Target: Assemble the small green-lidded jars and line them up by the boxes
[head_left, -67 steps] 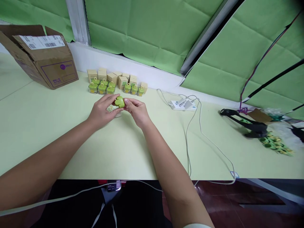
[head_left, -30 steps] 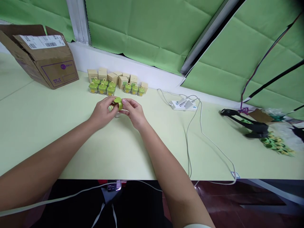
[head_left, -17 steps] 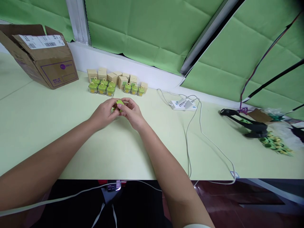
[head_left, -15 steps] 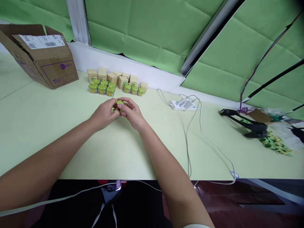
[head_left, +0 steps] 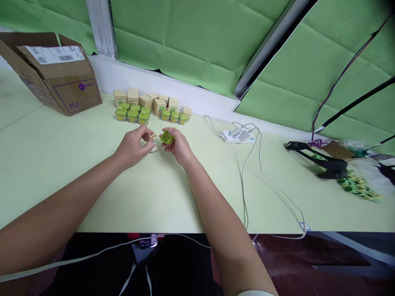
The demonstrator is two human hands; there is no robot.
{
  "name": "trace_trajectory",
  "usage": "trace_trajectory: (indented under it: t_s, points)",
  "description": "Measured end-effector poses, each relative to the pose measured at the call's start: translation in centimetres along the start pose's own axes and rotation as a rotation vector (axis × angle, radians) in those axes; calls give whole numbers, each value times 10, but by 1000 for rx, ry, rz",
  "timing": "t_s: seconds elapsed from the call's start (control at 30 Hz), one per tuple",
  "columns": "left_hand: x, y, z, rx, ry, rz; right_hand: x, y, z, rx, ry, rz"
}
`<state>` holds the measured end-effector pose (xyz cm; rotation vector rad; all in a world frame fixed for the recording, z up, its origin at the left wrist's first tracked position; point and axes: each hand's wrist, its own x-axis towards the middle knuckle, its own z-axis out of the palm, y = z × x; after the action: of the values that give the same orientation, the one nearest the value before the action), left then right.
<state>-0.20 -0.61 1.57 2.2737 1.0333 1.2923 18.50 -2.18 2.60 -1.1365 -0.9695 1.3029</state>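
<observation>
Green square plastic cap (head_left: 167, 138) rests in right hand (head_left: 179, 147)

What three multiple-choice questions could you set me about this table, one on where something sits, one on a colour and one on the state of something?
1. Where is the white power strip?
A) On the floor
B) On the table, right of the hands
C) Inside a box

2. What colour is the cup-shaped cap in the right hand?
A) Blue
B) Red
C) Green

3. What state is the cardboard box in?
A) Flaps open
B) Taped shut
C) Crushed flat

Answers:
1. B, it lies on the pale green tabletop with its cables.
2. C, the cap shows bright green between the fingers.
3. A, its top flaps stand apart.
</observation>
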Motion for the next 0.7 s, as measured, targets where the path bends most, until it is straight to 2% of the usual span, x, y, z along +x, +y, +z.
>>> trace_trajectory:
  t_s: [0.17,0.5,0.7]
  points:
    - [-1,-2,2,-25,27,-32,-2,1,2,-1,-42,5]
    - [0,-3,3,-4,43,26,-9,-3,5,21,-151,49]
    - [0,-5,6,-25,64,49,-9,-3,9,-55,-48,56]
